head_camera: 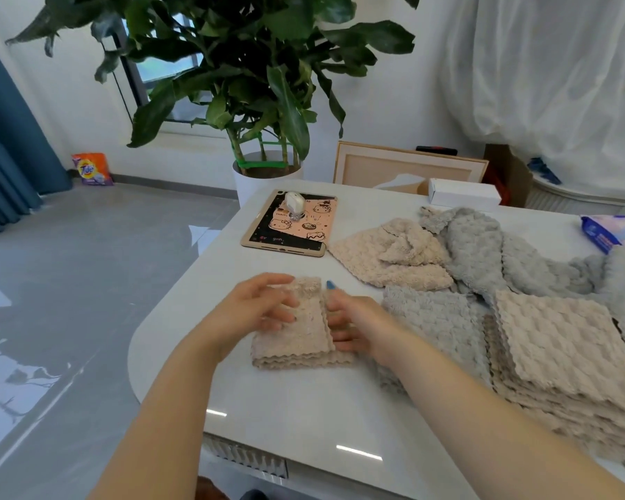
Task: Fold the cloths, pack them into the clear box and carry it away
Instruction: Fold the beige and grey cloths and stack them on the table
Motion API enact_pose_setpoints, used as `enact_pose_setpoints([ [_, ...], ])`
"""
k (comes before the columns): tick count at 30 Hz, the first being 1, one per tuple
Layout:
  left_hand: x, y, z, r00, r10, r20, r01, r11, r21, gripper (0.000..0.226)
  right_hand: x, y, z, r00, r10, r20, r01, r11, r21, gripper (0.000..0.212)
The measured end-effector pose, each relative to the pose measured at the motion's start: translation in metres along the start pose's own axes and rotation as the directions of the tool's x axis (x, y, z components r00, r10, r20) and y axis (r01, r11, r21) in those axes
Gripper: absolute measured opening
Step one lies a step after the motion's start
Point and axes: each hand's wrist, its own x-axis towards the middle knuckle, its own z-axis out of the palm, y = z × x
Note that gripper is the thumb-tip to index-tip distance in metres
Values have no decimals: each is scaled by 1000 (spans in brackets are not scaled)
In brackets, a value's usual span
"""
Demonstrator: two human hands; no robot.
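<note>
A beige folded cloth (pixel 300 341) lies on the white table (pixel 296 409) in front of me. My left hand (pixel 257 312) rests on its top layer with fingers loosely spread. My right hand (pixel 354 326) touches the cloth's right edge, fingers tucked against the fold. A stack of folded beige cloths (pixel 563 355) sits at the right, with a folded grey cloth (pixel 430 319) beside it. Loose beige (pixel 386 254) and grey cloths (pixel 484 247) lie crumpled behind. No clear box is in view.
A tablet in a cartoon case (pixel 293 225) with a small white device on it lies at the table's far left. A white box (pixel 462 193), a wipes pack (pixel 614 232), a potted plant (pixel 264 167) and a frame (pixel 408 167) stand beyond.
</note>
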Motion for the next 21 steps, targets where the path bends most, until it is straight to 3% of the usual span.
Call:
enact_pose_setpoints([
  [2, 10, -9, -12, 970, -44, -241, 51, 999, 20, 22, -1, 3, 4, 999, -46, -6, 45, 995, -86, 30],
  [4, 16, -21, -23, 924, -126, -362, 195, 967, 161, 27, -2, 5, 8, 997, -78, -18, 74, 984, -162, 28],
  [6, 12, -30, -27, 948, -211, -240, 290, 881, 373, 52, -1, 4, 13, 997, -78, -23, 72, 976, -207, 23],
  [9, -5, -39, -5, 964, -265, 27, 207, 810, 549, 114, 5, -1, 17, 999, -41, -26, 36, 986, -163, 9],
  [11, -7, -52, 15, 991, -128, -39, 125, 778, 616, 130, 8, -8, 18, 1000, -28, 1, 28, 1000, -7, 7],
  [12, -5, -61, 22, 992, -16, -127, 90, 789, 608, 124, 8, -11, 18, 999, -32, 27, 29, 996, 89, 8],
  [14, 3, -69, 30, 939, 175, -297, -22, 890, 456, 80, 6, -18, 15, 994, -80, 81, 57, 966, 253, 10],
  [16, 6, -68, 31, 891, 242, -385, -123, 943, 309, 43, 4, -22, 11, 978, -181, 105, 140, 938, 317, 7],
  [19, 9, -56, 26, 832, 331, -445, -206, 930, 305, 37, -5, -28, 3, 946, -306, 107, 253, 903, 346, 14],
  [21, 12, -48, 26, 846, 321, -426, -196, 930, 311, 33, -10, -30, -1, 912, -392, 120, 323, 868, 377, 22],
])
